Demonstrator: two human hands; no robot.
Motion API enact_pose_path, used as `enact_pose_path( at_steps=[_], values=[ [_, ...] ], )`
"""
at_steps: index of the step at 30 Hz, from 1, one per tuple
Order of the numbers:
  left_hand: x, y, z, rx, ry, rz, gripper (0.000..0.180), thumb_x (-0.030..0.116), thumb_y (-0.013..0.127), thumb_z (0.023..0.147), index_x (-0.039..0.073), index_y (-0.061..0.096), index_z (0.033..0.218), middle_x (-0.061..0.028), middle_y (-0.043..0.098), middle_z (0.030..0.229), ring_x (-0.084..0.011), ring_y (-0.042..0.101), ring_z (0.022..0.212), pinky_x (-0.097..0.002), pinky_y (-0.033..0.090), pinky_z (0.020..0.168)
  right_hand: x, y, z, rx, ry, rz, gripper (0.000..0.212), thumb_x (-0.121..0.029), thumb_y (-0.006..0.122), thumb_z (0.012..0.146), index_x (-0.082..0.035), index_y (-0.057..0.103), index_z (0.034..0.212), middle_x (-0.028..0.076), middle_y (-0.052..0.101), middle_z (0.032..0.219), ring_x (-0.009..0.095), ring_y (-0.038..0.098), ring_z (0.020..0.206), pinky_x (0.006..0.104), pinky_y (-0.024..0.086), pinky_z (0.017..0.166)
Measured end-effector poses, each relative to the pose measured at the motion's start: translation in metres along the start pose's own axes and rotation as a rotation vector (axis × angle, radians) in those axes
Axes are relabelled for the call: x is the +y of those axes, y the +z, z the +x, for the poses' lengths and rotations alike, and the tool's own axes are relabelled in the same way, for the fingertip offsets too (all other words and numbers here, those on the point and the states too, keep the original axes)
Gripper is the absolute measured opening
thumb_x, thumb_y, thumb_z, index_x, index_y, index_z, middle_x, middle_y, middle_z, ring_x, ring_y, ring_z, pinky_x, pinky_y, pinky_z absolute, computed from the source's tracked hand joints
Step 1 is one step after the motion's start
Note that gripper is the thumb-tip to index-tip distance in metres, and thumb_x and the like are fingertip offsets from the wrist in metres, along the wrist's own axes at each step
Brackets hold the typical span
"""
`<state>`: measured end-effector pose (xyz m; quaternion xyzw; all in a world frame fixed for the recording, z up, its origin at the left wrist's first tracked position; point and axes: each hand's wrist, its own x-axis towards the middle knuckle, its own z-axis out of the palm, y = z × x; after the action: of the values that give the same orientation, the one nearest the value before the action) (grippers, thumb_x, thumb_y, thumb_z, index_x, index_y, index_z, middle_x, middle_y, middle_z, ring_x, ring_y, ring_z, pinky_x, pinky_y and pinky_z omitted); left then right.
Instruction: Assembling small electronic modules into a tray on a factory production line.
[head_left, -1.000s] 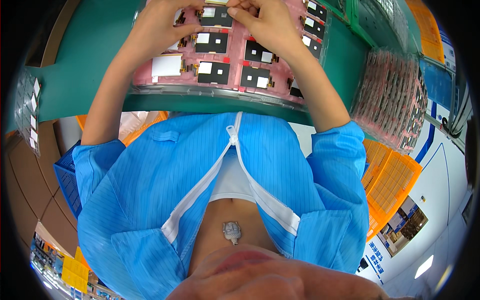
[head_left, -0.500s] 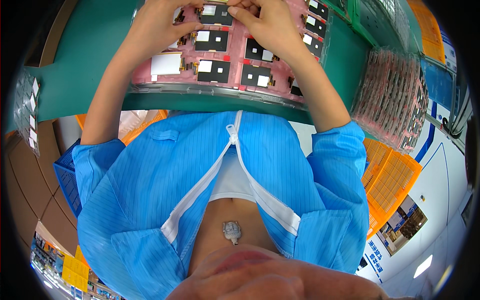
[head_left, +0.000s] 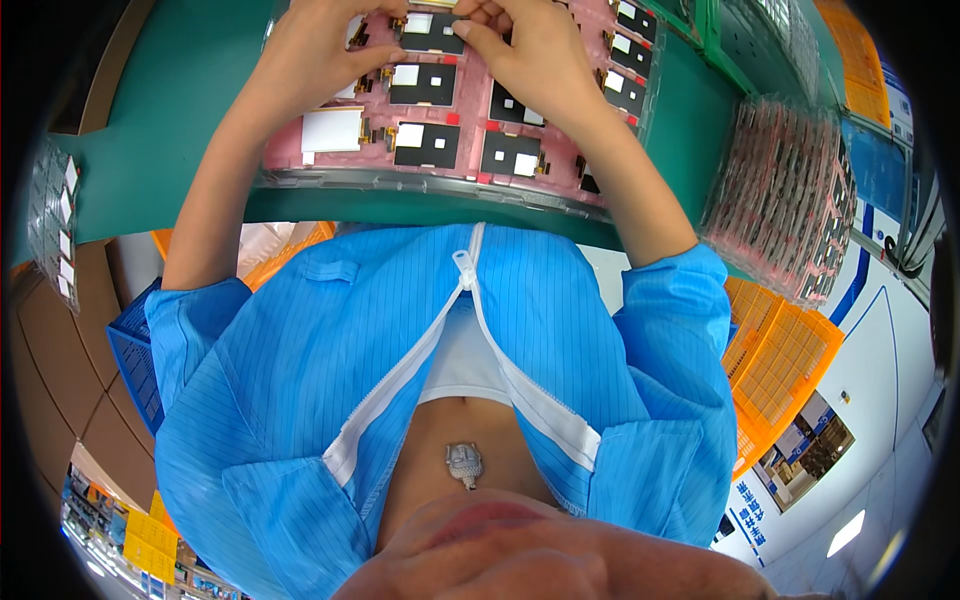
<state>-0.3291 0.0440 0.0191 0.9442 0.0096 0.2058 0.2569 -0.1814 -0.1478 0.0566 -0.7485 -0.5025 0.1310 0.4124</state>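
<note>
A pink tray (head_left: 375, 160) in clear plastic holds rows of small flat panels with white patches and thin ribbon cables. One black panel (head_left: 432, 38) near the top edge lies between my hands. At its left end, the thumb and a finger of my left hand (head_left: 325, 50) bracket its corners and seem to grip it. My right hand (head_left: 535, 55) is closed in a pinch at the panel's right edge, its thumb against the corner. What sits in that pinch is too small to make out, and some fingertips are cut off by the frame.
The tray lies on a green tabletop (head_left: 170, 130). A tall stack of filled trays (head_left: 780, 195) stands at the right, beside a green rack (head_left: 700, 40). Another tray (head_left: 60, 225) is at the far left edge. Orange crates (head_left: 785, 365) and a blue crate (head_left: 135, 350) are below table height.
My right hand has shifted slightly left, and its forearm now covers more of a panel below it. My left hand stays almost where it was.
</note>
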Motion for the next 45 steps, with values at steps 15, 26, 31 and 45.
enact_pose_path(
  at_steps=[15, 26, 31, 45],
  values=[
    [0.012, -0.023, 0.008, -0.047, -0.004, -0.120, 0.040, 0.003, 0.082, 0.073, 0.004, 0.070, 0.112, -0.0106, 0.064, 0.118, -0.0325, 0.062, 0.111, -0.0399, 0.050, 0.098, 0.007, -0.006, 0.012, 0.038, -0.245, -0.408, 0.010, -0.023, 0.072, 0.085, -0.013, 0.075, 0.084, 0.008, 0.067, 0.085, 0.033, 0.065, 0.084, 0.0456, 0.050, 0.078],
    [-0.103, -0.058, 0.127, 0.220, -0.275, 0.055, 0.011, 0.010, 0.079, 0.078, 0.001, 0.075, 0.082, -0.0146, 0.071, 0.080, -0.0285, 0.069, 0.072, -0.0377, 0.054, 0.067, 0.033, 0.035, 0.180, 0.149, 0.022, -0.626, 0.024, -0.024, 0.073, 0.084, -0.005, 0.076, 0.099, 0.020, 0.074, 0.088, 0.040, 0.071, 0.088, 0.0489, 0.056, 0.079],
    [-0.152, -0.035, 0.177, 0.070, -0.390, 0.169, 0.007, 0.015, 0.080, 0.075, 0.010, 0.080, 0.080, -0.0102, 0.074, 0.076, -0.0258, 0.072, 0.071, -0.0392, 0.056, 0.067, 0.067, 0.046, 0.199, 0.148, -0.067, -0.552, 0.020, -0.025, 0.076, 0.081, -0.006, 0.077, 0.087, 0.020, 0.069, 0.092, 0.038, 0.069, 0.091, 0.0493, 0.056, 0.077],
    [-0.193, -0.015, 0.216, -0.077, -0.310, 0.147, 0.018, 0.020, 0.092, 0.067, 0.009, 0.080, 0.074, -0.0110, 0.075, 0.075, -0.0253, 0.072, 0.069, -0.0390, 0.058, 0.069, 0.062, 0.047, 0.205, 0.153, 0.085, -0.394, 0.013, -0.020, 0.076, 0.081, -0.007, 0.074, 0.081, 0.017, 0.071, 0.085, 0.038, 0.070, 0.086, 0.0481, 0.056, 0.074]
  ],
)
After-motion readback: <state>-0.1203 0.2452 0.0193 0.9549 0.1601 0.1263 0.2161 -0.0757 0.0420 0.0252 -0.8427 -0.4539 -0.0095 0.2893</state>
